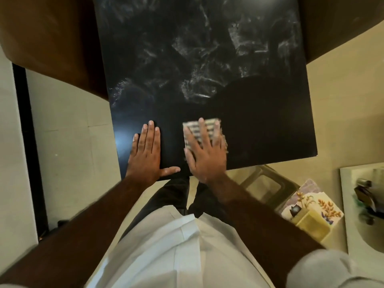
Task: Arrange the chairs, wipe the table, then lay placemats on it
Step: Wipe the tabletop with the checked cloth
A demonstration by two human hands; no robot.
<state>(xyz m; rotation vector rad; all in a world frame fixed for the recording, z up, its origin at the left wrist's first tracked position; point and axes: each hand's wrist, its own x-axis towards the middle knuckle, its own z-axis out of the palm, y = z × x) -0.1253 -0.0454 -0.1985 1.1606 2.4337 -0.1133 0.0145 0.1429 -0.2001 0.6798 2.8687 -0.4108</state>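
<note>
A black table (259, 132) fills the middle of the view, its far part streaked with white smears. My right hand (207, 154) presses flat, fingers spread, on a folded checked cloth (212, 123) near the table's front edge. My left hand (145, 154) rests flat on the bare tabletop to the left of the cloth, thumb stretched along the edge. Brown chairs stand at the table's far left (52, 38) and far right (336, 23). A stack of floral placemats (311, 206) lies on a low stool at my right.
A plastic stool (268, 179) stands under the table's front right corner. A white counter (363, 208) with dark items on it is at the right edge. Pale floor tiles lie on both sides, with a dark strip (25, 121) along the left.
</note>
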